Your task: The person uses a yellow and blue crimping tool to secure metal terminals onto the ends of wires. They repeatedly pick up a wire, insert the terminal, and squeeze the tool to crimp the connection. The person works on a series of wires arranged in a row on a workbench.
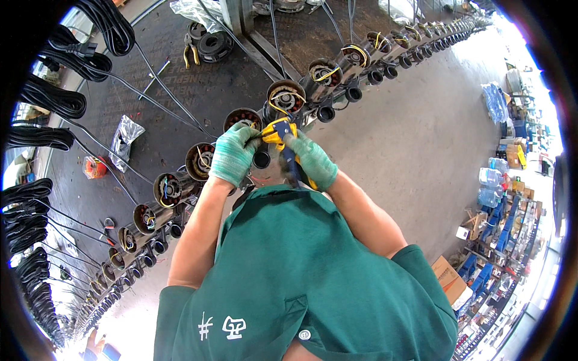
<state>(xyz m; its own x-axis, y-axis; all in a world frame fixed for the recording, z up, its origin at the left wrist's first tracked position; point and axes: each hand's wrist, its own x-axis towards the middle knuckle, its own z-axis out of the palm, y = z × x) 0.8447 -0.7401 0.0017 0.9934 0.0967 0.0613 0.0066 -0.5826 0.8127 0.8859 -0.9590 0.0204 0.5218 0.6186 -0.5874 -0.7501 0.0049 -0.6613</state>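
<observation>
My right hand (pixel 312 157), in a green knit glove, is closed around a yellow and dark blue wire stripper (pixel 279 131). The tool's handles run down below that hand, and its yellow head points toward my left. My left hand (pixel 235 151), gloved the same way, pinches a thin dark wire at the tool's jaws; the wire is mostly hidden by the fingers. Just beyond both hands lies a row of round metal motor housings. One open housing (pixel 242 118) with copper windings sits directly past my left fingers, and another (pixel 286 97) with a yellow wire stands beyond the tool.
The housings curve along the near edge of a dark workbench (pixel 180 78). Bundles of black power cord (pixel 54 90) hang at the left, their leads crossing the bench. Pliers (pixel 191 53), a plastic bag (pixel 125 139) and an orange roll (pixel 94 167) lie there. Cluttered shelves (pixel 500 228) stand at right.
</observation>
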